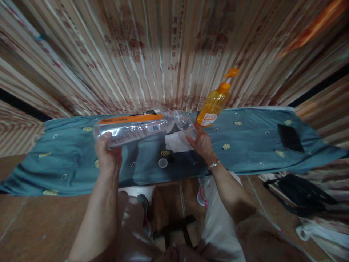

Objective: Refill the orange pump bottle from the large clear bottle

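Note:
A large clear plastic bottle (131,127) with an orange-and-black label lies nearly level above the table, its neck toward the right. My left hand (108,154) is closed round its base end. Against the bottle's mouth sits a smaller clear plastic piece (185,123), rounded like a small bottle or funnel; I cannot tell which. My right hand (202,143) grips the far end of that piece. Beneath them on the cloth are a white paper piece (177,142) and a round translucent cap (163,163). Just beyond my right hand stands an orange pump bottle (211,109), holding yellow-orange liquid.
A teal patterned cloth (73,156) covers the narrow table. Toward its right end lies a black phone (290,138). Behind rises a striped curtain (163,54). A black bag (302,193) is at the lower right, and a dark stand base (174,227) is below the table.

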The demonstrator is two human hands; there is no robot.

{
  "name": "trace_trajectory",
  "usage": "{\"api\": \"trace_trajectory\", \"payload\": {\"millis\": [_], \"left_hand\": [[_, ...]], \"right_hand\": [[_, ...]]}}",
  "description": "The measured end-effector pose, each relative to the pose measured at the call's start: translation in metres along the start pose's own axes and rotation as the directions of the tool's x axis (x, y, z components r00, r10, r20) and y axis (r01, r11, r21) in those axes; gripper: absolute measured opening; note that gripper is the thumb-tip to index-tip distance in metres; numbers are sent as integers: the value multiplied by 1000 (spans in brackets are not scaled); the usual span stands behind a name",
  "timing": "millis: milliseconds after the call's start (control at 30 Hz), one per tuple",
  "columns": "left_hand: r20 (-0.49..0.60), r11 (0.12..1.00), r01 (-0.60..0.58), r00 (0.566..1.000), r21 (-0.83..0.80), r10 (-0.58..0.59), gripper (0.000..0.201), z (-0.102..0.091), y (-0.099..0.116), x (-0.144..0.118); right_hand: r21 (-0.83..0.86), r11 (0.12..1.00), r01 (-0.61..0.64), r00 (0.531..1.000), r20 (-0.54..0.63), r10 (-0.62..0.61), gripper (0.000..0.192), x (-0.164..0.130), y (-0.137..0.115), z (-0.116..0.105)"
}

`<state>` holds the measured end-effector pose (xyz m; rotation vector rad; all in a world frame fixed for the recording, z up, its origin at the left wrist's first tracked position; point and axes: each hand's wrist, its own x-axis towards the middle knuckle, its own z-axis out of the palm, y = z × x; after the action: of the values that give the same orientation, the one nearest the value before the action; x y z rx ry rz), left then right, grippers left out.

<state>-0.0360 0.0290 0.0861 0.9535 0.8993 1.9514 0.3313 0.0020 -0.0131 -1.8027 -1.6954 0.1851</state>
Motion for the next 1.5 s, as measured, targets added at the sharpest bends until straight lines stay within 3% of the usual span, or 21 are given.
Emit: {"api": "trace_trajectory", "payload": {"millis": [100, 400, 733, 900, 1100, 1267, 1500], "left_hand": [[43, 1000, -3, 999, 16, 3, 89, -1, 1, 0], [19, 1000, -2, 1000, 5, 2, 84, -4, -2, 1], [18, 1000, -21, 1000, 16, 20, 86, 6, 3, -3], [-6, 1000, -23, 1000, 18, 23, 87, 3, 1, -2], [49, 998, -27, 999, 65, 23, 89, -2, 0, 1], [-18, 999, 5, 1000, 40, -4, 88, 1, 2, -2], [-18, 999, 9, 1000, 38, -8, 84, 3, 4, -2]], "right_hand": [[-27, 1000, -16, 1000, 21, 16, 70, 0, -1, -1], [-4, 1000, 28, 999, -46, -28, 67, -1, 7, 7], [-26, 1000, 18, 1000, -24, -19, 66, 0, 5, 6], [-34, 999, 5, 1000, -11, -5, 68, 0, 2, 3], [-29, 1000, -11, 1000, 17, 12, 69, 1, 0, 0], [-22, 1000, -3, 1000, 12, 3, 66, 0, 0, -1], [8, 1000, 26, 999, -44, -25, 65, -1, 2, 3]]}}
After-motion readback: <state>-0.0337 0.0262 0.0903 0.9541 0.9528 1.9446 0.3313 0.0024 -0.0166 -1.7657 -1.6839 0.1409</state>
